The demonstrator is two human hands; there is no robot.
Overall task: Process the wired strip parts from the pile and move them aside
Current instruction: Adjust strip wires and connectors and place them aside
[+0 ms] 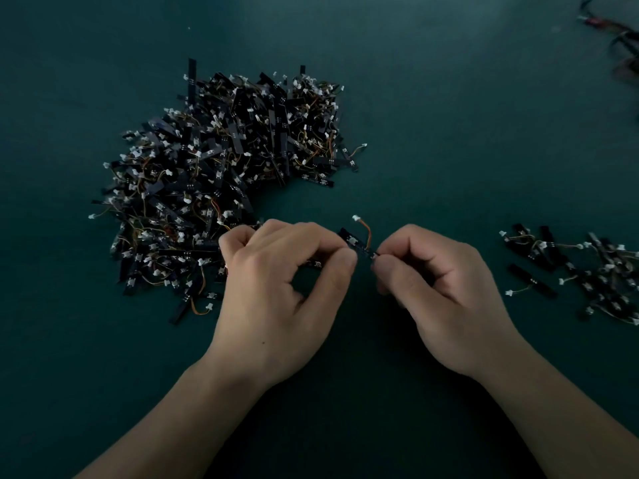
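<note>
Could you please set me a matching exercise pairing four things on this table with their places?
Things:
1. large heap of black wired strip parts with white connectors
2. smaller group of black wired strip parts
3. single black strip with a curved orange wire
4. blurred dark and red items

Places:
a. far right corner of the dark green table
b. pinched between the left hand and the right hand
c. beyond and left of the left hand
d. at the right edge, right of the right hand

Pairs: 1-c, 2-d, 3-b, 4-a.
</note>
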